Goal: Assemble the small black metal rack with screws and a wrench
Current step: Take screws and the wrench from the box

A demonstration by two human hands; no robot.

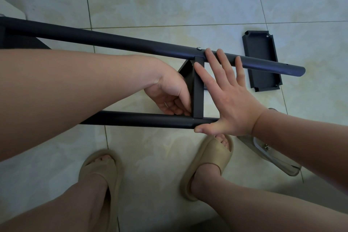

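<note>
Closest to the camera, the left forearm leads to the left hand (169,98). Its fingers are curled together at the foot of the crosspiece (198,96), where this meets the near tube (143,118); whether they pinch a screw I cannot tell. Just right of the crosspiece, the right hand (227,100) is spread flat, with the thumb on the near tube and the fingertips on the far tube (113,40). Both tubes run left to right above the floor (169,5), and the crosspiece points away from the person. A screw head (198,48) shows at the far joint, so I judge the near joint comes next. The left hand is nearer to it.
</note>
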